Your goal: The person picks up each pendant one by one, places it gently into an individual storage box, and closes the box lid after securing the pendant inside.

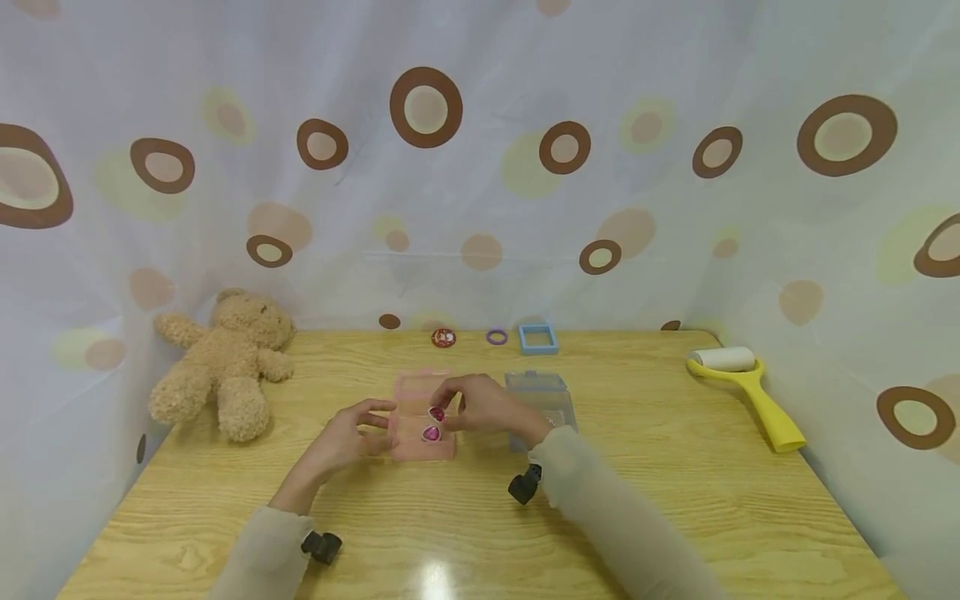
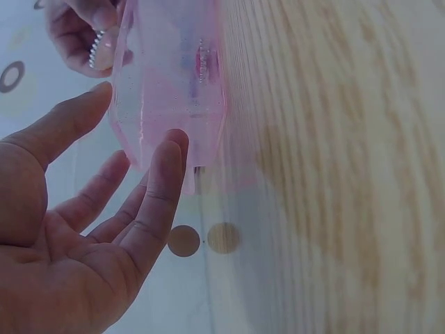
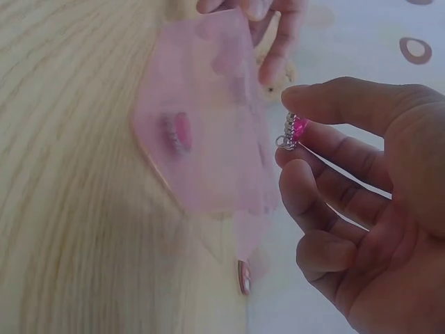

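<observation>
Between thumb and index finger, my right hand [image 1: 483, 404] pinches a pink gem charm [image 3: 299, 129] with a silver beaded rim and a small ring loop. It is held above an opened clear pink plastic box [image 1: 423, 454]. Inside that box lies a second pink gem charm [image 1: 431, 433], seen through the wall in both wrist views. My left hand [image 1: 348, 429] is at the box's left side, fingers loosely extended, fingertips right at its wall and holding nothing. Behind my right wrist stands an opened clear grey-blue box [image 1: 536, 382], partly hidden by the forearm.
Along the back edge lie a round red badge [image 1: 443, 337], a purple ring [image 1: 497, 329] and a light blue square frame [image 1: 538, 349]. A teddy bear [image 1: 225, 358] sits at the left. On the right lies a lint roller [image 1: 753, 392] with a yellow handle.
</observation>
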`<state>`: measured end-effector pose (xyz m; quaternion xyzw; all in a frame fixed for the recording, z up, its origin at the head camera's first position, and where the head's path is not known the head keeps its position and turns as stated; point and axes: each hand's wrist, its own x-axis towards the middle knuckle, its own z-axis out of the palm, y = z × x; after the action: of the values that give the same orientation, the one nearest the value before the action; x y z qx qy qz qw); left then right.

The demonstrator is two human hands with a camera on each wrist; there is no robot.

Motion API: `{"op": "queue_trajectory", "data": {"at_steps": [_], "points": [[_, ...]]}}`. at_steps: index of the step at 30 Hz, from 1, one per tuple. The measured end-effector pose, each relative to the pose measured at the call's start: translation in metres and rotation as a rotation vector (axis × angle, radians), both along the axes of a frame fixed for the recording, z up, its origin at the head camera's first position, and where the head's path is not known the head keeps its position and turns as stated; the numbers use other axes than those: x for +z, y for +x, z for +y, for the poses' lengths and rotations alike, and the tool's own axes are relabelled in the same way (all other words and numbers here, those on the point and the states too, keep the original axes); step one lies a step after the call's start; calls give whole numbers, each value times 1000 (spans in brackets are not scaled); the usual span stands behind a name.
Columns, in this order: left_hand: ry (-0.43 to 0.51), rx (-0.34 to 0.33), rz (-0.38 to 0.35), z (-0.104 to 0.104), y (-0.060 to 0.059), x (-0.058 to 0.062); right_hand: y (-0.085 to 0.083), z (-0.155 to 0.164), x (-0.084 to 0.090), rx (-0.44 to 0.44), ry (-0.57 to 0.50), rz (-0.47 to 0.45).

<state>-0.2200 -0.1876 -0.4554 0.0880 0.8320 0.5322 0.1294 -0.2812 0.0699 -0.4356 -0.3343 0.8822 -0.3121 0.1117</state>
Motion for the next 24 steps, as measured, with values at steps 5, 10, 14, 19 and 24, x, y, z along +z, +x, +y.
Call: {"op": "queue_trajectory", "data": {"at_steps": [5,10,14,19,24], "points": [[39,-6,-23,0,1,-1,-1,-9,-6,7,27,4],[38,-7,-17,0,1,-2,-1,-15,-10,0,39,-11],[0,-7,12,-1,1,-2,-2,-18,-13,-9,68,-28],[-22,-6,22,0,1,-1,-2,-20,-17,-12,101,-25],[-17,0,10,0,0,0,-1,-21,-17,-12,107,-19]]}}
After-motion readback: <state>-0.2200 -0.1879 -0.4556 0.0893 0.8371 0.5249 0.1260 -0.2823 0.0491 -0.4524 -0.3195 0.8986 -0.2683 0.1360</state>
